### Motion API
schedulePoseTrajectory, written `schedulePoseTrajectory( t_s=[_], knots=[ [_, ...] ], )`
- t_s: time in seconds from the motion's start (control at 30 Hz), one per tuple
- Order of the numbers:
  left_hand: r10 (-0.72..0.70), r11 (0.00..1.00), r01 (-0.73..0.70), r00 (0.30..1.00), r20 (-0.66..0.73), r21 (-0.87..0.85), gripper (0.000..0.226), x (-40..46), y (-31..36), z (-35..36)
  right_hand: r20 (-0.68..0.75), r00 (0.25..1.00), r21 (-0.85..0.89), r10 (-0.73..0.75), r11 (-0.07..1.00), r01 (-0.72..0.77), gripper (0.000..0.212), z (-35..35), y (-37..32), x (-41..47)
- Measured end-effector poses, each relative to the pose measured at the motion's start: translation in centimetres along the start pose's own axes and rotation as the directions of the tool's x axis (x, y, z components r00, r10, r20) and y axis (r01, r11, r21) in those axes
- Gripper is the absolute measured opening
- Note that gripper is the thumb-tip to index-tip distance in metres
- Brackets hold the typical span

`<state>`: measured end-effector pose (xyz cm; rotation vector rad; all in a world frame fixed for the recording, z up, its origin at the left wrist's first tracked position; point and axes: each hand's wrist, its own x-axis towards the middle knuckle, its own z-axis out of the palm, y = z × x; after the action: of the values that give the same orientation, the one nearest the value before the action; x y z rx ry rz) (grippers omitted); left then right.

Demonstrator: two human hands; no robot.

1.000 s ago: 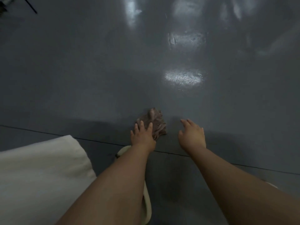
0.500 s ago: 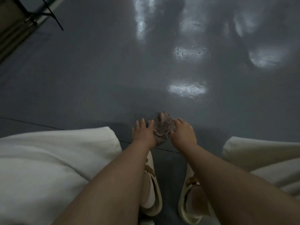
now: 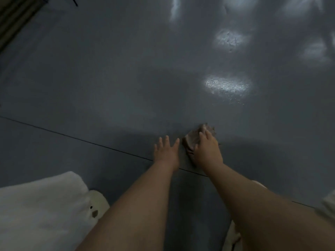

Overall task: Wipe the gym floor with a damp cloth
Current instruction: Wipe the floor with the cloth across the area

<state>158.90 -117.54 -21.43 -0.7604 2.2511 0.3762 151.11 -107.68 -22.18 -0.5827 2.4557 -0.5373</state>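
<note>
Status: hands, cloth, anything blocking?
Right hand presses crumpled brown cloth onto grey floor. Left hand flat beside it, fingers spread, empty. Floor ahead unobstructed.

cloth (image 3: 194, 140) half hidden under right hand (image 3: 207, 151), sandals (image 3: 98, 200) partly cut off

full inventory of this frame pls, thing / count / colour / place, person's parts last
crumpled brown cloth: 1, brown, on the floor just beyond the seam, under the right hand
glossy dark grey gym floor: 1, dark grey with pale light reflections at upper right, fills the frame
thin dark floor seam: 1, black, runs diagonally from the left edge towards lower right
cream slip-on shoes: 2, cream, bottom left and bottom right, both partly hidden
white trouser fabric: white, bottom left; a sliver at the right edge
striped dark object: 1, dark, top left corner, too blurred to identify
left hand: 1, fingers spread flat on the floor, beside the cloth
right hand: 1, pressing on the cloth
</note>
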Motion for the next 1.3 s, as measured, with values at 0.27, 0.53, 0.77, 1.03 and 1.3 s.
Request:
schedulePoseTrajectory(
  t_s=[0.27, 0.53, 0.77, 1.03, 1.3],
  knots=[
    [-0.166, 0.983, 0.165, 0.986, -0.008, -0.084, 0.093, 4.0, -4.0, 0.8, 0.150, 0.976, -0.288, 0.158, 0.951, -0.110, 0.064, 4.5, 2.7, 3.5],
    [-0.308, 0.940, 0.302, 0.951, -0.016, -0.157, 0.103, 5.6, -9.5, 1.6, 0.259, 0.930, -0.389, -0.260, 0.853, 0.347, 0.055, 11.4, -1.6, 0.8],
    [-0.331, 0.897, 0.346, 0.938, 0.101, -0.274, 0.121, 6.0, -11.8, 1.4, 0.295, 0.886, -0.485, -0.358, 0.743, 0.462, 0.073, 7.3, -0.2, 8.2],
    [-0.326, 0.887, 0.334, 0.942, 0.080, -0.318, 0.121, 6.2, -12.0, 1.2, 0.191, 0.881, -0.466, -0.432, 0.751, 0.469, 0.054, 12.0, -4.1, 6.7],
    [-0.282, 0.906, 0.292, 0.956, 0.077, -0.307, 0.121, 5.9, -12.2, 1.2, 0.152, 0.855, -0.467, -0.496, 0.726, 0.504, 0.065, 8.1, -5.9, 15.6]
  ],
)
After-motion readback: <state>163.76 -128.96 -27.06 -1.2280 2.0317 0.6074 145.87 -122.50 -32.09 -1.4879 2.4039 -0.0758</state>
